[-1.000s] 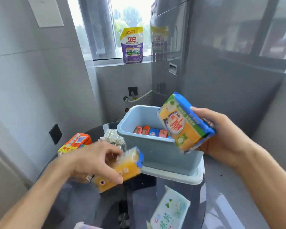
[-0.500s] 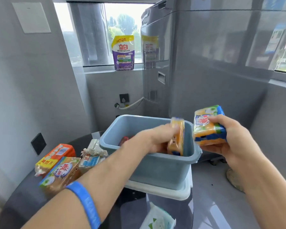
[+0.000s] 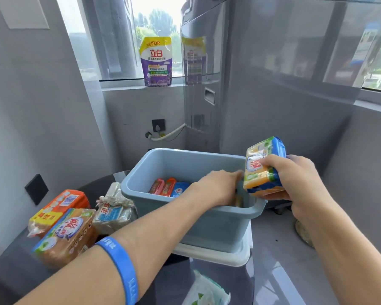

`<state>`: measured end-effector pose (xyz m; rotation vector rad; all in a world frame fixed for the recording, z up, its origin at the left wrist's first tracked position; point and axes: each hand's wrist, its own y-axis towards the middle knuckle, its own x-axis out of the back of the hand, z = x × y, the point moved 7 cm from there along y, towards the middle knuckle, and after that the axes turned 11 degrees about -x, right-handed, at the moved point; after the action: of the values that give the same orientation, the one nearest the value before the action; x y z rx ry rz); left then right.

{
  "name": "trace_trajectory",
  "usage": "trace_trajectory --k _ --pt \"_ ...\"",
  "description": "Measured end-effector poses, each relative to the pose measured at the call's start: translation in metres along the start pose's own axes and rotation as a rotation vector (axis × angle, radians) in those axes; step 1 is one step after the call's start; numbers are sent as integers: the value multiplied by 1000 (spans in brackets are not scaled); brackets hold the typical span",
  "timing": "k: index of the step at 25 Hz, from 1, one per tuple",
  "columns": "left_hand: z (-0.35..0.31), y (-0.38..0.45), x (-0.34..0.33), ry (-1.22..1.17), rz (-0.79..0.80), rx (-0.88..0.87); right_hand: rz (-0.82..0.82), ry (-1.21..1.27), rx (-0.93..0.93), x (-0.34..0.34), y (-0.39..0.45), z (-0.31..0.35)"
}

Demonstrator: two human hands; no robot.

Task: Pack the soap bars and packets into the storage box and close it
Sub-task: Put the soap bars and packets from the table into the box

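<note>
The blue-grey storage box [image 3: 185, 154] stands on its white lid [image 3: 218, 258] on the dark table. Small red, orange and blue bars [image 3: 168, 187] stand at the bottom of the box. My left hand [image 3: 218, 186] reaches down into the box's right end and grips a yellow soap bar [image 3: 238, 201], which is mostly hidden under the fingers. My right hand [image 3: 295, 179] holds a yellow and blue soap pack [image 3: 262, 172] just above the box's right rim.
Left of the box lie an orange pack [image 3: 59, 205], a yellow and blue pack [image 3: 68, 234] and a clear packet [image 3: 114, 212]. A green and white packet [image 3: 205, 291] lies at the table's near edge. A purple detergent pouch [image 3: 156, 61] stands on the windowsill beside a tall grey appliance [image 3: 207, 84].
My left hand picked a yellow bar off the table, carried it over the box and has now lowered it deep inside. My right hand kept its pack near the right rim.
</note>
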<state>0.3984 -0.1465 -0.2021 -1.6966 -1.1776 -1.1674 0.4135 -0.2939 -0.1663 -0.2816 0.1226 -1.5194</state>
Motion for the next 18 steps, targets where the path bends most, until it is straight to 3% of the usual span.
trace_trajectory --k 4,8,11,14,16,18 --pt "-1 -7 -11 -27 222 -39 -29 -14 -1 -1 1 -1" --pt "3 -10 -7 169 291 -91 -49 -66 36 -3 1 0" --pt "7 -7 -6 200 243 -77 -70 -113 70 -3 1 1" --pt "14 -20 -3 39 203 -119 -86 -163 112 -3 0 0" --pt "40 -45 18 -152 33 -44 -84 -205 152 -6 -2 2" --pt "70 -84 39 -121 -161 2 -77 -238 186 -11 -6 5"
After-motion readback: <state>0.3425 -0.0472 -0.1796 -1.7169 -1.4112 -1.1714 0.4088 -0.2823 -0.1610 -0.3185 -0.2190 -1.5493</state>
